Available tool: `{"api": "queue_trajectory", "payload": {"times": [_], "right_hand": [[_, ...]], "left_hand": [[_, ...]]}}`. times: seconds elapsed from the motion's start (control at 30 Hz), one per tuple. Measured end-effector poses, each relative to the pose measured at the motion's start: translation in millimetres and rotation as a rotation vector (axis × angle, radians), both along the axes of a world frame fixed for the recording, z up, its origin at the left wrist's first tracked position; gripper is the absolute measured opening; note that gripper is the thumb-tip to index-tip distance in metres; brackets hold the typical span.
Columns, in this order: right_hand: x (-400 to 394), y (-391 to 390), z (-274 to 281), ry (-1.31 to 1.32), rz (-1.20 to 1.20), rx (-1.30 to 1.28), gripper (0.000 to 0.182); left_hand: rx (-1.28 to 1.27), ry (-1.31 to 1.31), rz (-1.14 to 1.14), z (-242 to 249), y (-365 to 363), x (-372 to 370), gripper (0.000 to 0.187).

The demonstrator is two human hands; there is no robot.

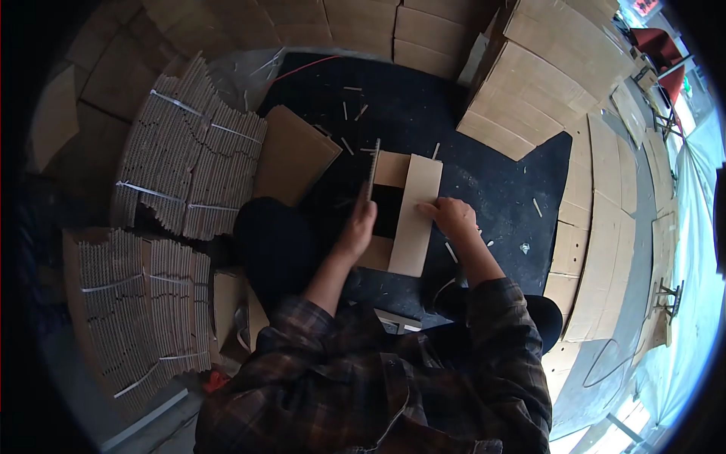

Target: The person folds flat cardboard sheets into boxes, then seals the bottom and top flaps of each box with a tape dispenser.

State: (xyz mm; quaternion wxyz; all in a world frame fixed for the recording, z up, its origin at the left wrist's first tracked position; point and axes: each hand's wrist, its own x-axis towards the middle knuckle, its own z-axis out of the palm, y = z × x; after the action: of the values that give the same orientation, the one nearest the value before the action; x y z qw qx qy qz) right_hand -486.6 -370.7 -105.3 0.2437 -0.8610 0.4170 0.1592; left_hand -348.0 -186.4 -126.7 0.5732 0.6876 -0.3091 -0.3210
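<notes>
An open cardboard box (417,227) stands in front of me on the dark mat, its inside in shadow. My left hand (360,228) is closed at the left edge of the box, by a flap that stands upright and shows edge-on; some of its fingers are hidden. On the far side, my right hand (452,218) has its thumb on the wide right flap, with the other fingers curled at the outer edge. Left of the box, a flat cardboard sheet (291,151) lies beside the bundles.
Strapped bundles of flattened cardboard (189,151) and another bundle (144,303) stand at my left. A large carton (525,91) is at the back right. Cardboard scraps litter the black mat (499,197). More cardboard sheets (597,250) line the right side.
</notes>
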Motion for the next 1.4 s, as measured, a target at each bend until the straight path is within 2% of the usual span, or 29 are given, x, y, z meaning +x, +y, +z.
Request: {"api": "queue_trajectory", "payload": {"times": [0.07, 0.1, 0.17, 0.2, 0.43, 0.5, 0.6, 0.73, 0.9, 0.93, 1.03, 1.1, 1.13, 1.23, 1.4], "right_hand": [[-3.6, 0.1, 5.5, 0.082, 0.05, 0.014, 0.047], [-6.5, 2.2, 7.6, 0.091, 0.049, 0.018, 0.047], [-9.2, 5.1, 12.1, -0.046, 0.021, 0.076, 0.046], [-7.2, 2.7, 11.7, -0.045, 0.016, 0.068, 0.046], [-3.6, 1.2, 12.9, 0.017, 0.022, 0.089, 0.046], [-3.2, 1.4, 11.5, 0.021, 0.017, 0.092, 0.046], [-4.4, 2.0, 10.1, -0.012, 0.028, 0.089, 0.046], [-6.4, 0.1, 10.5, -0.024, 0.01, 0.075, 0.046], [-5.3, 3.4, 6.8, -0.042, 0.008, 0.066, 0.047], [-1.1, 4.2, 8.3, 0.024, -0.007, 0.072, 0.046], [-1.7, 8.7, 10.4, 0.073, -0.029, 0.063, 0.046], [-0.4, 6.2, 9.3, 0.054, -0.038, 0.046, 0.047], [-0.9, 7.1, 6.6, 0.038, -0.042, 0.047, 0.047], [0.3, 11.0, 4.5, 0.051, -0.049, 0.046, 0.049], [-2.5, 0.8, 10.4, 0.083, -0.016, 0.031, 0.044]], "left_hand": [[-0.05, -0.063, 0.005, 6.9, -16.3, -12.9, 0.058], [0.018, -0.203, -0.007, -8.8, -23.2, -13.8, 0.059], [0.787, -0.537, -0.062, 27.6, -38.5, -43.1, 0.062], [0.728, -0.638, -0.001, 23.7, -40.0, -46.1, 0.064], [0.736, -0.691, 0.006, 7.0, -35.7, -49.1, 0.063], [0.737, -0.817, 0.027, 4.6, -35.4, -51.3, 0.061], [0.695, -0.865, 0.042, 4.1, -33.3, -50.2, 0.06], [0.697, -0.798, 0.013, 7.8, -33.2, -48.8, 0.06], [0.662, -0.904, 0.013, -4.2, -28.9, -49.3, 0.062], [0.668, -0.902, 0.012, -7.0, -28.3, -48.9, 0.062], [0.682, -0.95, 0.017, -1.5, -31.6, -52.4, 0.069], [0.835, -0.89, -0.101, 9.5, -34.9, -62.3, 0.091], [0.839, -0.887, -0.102, 14.6, -36.1, -67.7, 0.091], [0.885, -0.804, -0.213, 20.3, -37.4, -78.6, 0.122], [0.881, -0.818, -0.215, 25.3, -37.6, -73.6, 0.118]]}}
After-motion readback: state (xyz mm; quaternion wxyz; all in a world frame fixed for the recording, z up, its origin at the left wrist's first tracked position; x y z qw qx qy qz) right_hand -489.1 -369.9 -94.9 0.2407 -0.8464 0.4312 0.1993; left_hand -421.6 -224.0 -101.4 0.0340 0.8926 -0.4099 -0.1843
